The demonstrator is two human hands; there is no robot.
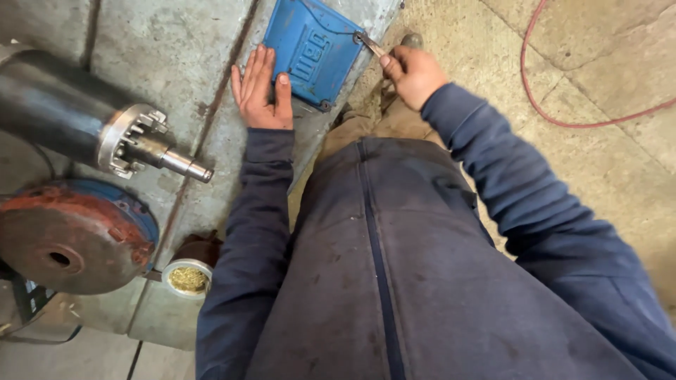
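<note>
A blue square metal cover lies on a grey metal bench at the top centre. My left hand rests flat on the bench, fingers spread, its thumb touching the cover's lower left edge. My right hand is closed around a metal wrench whose head sits on a bolt at the cover's right corner. Both arms are in dark blue sleeves.
A dark shaft with a silver toothed end juts in from the left. Below it sits a rusty round flange and a small white tub of yellowish grease. A red cable curves over the concrete floor at right.
</note>
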